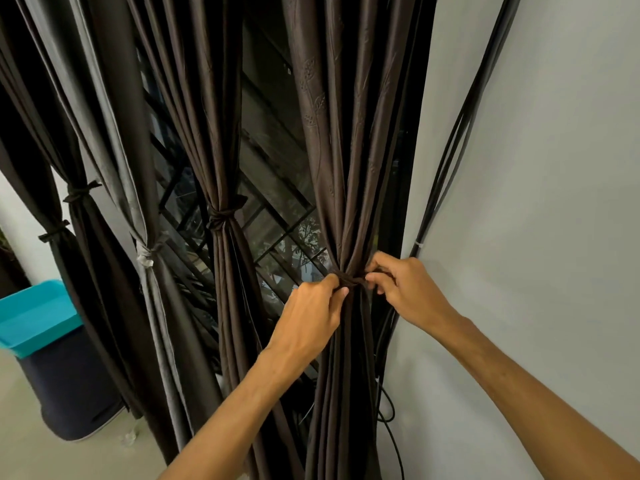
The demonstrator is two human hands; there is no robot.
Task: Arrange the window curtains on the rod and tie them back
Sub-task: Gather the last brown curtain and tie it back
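Note:
A dark brown curtain panel (349, 161) hangs at the right end of the window, gathered tight at its waist by a brown tie-back (351, 280). My left hand (311, 317) pinches the tie's left end with thumb and fingers. My right hand (405, 289) pinches the tie's right end, fingers curled. Further left hang other gathered panels: a brown one with a knotted tie (223, 216), a grey one (147, 254) and two dark ones (78, 194). The rod is out of view.
A white wall (536, 237) stands right of the curtain, with black cables (460, 133) running down it and looping near the floor. A dark bin with a turquoise lid (38, 317) stands at the lower left. Window bars (277, 209) show between the panels.

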